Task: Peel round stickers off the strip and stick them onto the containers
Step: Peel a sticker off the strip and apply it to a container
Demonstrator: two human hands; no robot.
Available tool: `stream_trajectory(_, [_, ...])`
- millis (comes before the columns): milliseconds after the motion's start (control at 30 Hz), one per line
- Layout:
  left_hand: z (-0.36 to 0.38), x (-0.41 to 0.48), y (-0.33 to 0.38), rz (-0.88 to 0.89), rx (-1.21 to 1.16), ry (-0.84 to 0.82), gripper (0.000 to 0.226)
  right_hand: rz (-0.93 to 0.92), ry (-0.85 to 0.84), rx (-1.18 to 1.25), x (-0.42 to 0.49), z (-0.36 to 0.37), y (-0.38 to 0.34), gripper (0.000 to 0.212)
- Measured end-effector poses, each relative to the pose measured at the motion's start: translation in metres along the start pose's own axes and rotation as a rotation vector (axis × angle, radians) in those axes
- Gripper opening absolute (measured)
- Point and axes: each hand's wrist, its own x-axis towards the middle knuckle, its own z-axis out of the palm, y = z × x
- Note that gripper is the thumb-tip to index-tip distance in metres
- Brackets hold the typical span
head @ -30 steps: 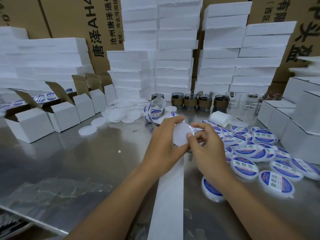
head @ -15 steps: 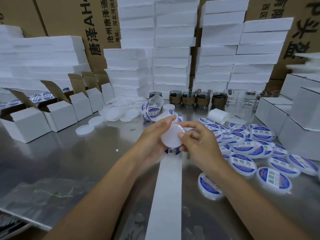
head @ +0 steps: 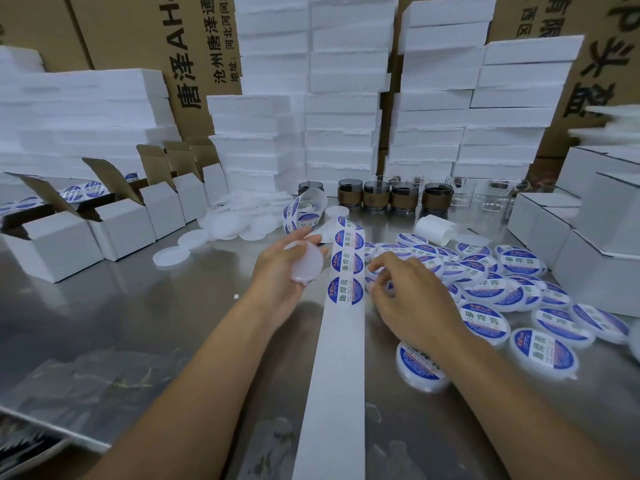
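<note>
Left hand (head: 280,273) holds container (head: 308,266) just beside strip (head: 337,362) edge; right hand (head: 410,297) seemingly empty.

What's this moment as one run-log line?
phase: likely reaching to peel | left hand: holds blank round container | right hand: curled beside sticker strip, nothing visibly held | labelled containers: piled at right

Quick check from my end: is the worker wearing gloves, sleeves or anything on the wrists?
No. The left hand and right hand are bare, with no gloves or rings showing. The left forearm and right forearm are uncovered to the frame's edge: no sleeve, watch or wristband in view.
</note>
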Motion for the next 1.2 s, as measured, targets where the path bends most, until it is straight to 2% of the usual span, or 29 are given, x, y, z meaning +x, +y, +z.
stream_trajectory(67, [-0.002, 0.000, -0.002, 0.032, 0.178, 0.124, 0.019, -0.035, -0.011, -0.041, 0.000, 0.000, 0.002, 0.026])
stream_trajectory(133, [-0.004, 0.000, -0.005, 0.033, 0.330, 0.170, 0.012, -0.077, -0.053, -0.049, 0.000, 0.001, 0.002, 0.031])
stream_trajectory(233, [-0.005, 0.000, -0.008, -0.004, 0.475, 0.122, 0.010, -0.099, -0.134, -0.055, 0.000, 0.002, 0.002, 0.039])
stream_trajectory(400, [-0.003, 0.000, -0.010, -0.041, 0.776, 0.044, 0.029, -0.106, -0.173, -0.010, 0.000, 0.003, -0.001, 0.045])
stream_trajectory(533, [-0.001, -0.004, -0.010, -0.003, 0.685, 0.020, 0.030, -0.122, -0.120, -0.009, -0.001, 0.003, -0.001, 0.041])
stream_trajectory(667, [0.003, -0.005, -0.010, 0.046, 0.571, -0.037, 0.028, -0.123, 0.114, -0.001, 0.001, 0.002, -0.004, 0.032])
stream_trajectory(733, [0.003, -0.004, -0.011, 0.036, 0.508, -0.075, 0.028, -0.134, 0.178, 0.004, 0.003, 0.002, -0.005, 0.033])
stream_trajectory(900, [0.001, -0.006, -0.011, -0.017, 0.412, -0.167, 0.028, -0.156, 0.176, -0.023, 0.003, 0.002, -0.005, 0.039])
stream_trajectory(1200, [0.005, -0.007, -0.010, -0.047, 0.426, -0.182, 0.020, -0.117, 0.207, 0.009, 0.002, 0.002, -0.006, 0.032])
